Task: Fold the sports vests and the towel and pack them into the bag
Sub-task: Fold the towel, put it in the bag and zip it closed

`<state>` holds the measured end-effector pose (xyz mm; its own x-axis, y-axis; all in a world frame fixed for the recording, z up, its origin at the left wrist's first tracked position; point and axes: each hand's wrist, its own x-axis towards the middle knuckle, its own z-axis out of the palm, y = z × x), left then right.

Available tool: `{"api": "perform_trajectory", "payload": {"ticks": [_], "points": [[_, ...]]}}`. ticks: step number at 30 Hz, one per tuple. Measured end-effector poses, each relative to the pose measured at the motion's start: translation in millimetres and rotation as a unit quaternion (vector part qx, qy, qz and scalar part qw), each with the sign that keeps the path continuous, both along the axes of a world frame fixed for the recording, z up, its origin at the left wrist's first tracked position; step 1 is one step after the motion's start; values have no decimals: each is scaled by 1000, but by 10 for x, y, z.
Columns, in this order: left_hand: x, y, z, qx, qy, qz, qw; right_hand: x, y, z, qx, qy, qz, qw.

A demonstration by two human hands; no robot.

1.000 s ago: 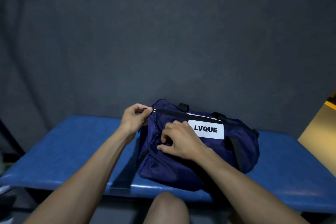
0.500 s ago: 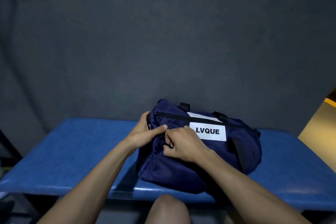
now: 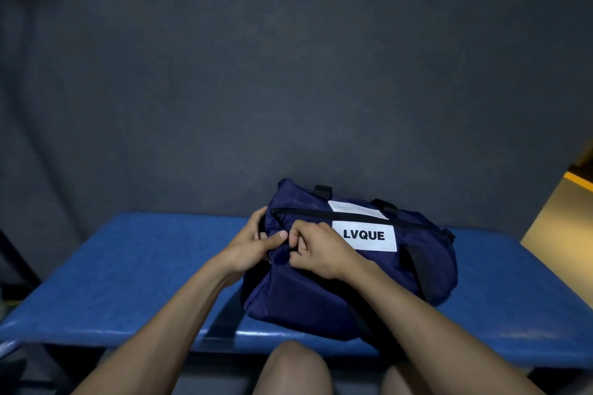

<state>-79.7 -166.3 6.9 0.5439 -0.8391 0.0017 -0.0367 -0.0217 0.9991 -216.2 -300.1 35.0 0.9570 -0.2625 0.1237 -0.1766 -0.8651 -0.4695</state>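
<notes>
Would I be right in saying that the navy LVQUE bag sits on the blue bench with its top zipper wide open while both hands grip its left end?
Not quite: in the head view the top zipper runs closed across the bag, not wide open. The rest holds: the navy LVQUE bag sits on the blue bench, and the left hand and right hand both grip its left end.
</notes>
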Motion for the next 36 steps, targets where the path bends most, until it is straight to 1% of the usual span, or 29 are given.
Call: {"api": "perform_trajectory", "payload": {"ticks": [5, 11, 15, 18, 23, 25, 29, 36], "points": [[-170, -142, -4, -34, 61, -19, 997, -136, -118, 24, 42, -25, -4, 999], [-310, -357, -58, -30, 85, -63, 994, -308, -360, 48, 35, -28, -21, 999], [-414, -522, -70, -47, 72, -60, 994, -428, -503, 48, 47, -29, -39, 998], [-349, -459, -33, -51, 66, -52, 995, -435, -507, 17, 60, -26, -42, 997], [-142, -229, 4, -32, 65, -6, 997, -451, -542, -34, 32, -20, -60, 997], [-67, -171, 1, -27, 48, 4, 998, -506, -590, -33, 20, -13, -73, 997], [46, -102, 25, -41, 43, 31, 998, -668, -688, -7, 4, -10, -112, 994], [72, -2, 29, -44, 26, 39, 998, -785, -754, 68, 2, -18, -136, 991]]}}
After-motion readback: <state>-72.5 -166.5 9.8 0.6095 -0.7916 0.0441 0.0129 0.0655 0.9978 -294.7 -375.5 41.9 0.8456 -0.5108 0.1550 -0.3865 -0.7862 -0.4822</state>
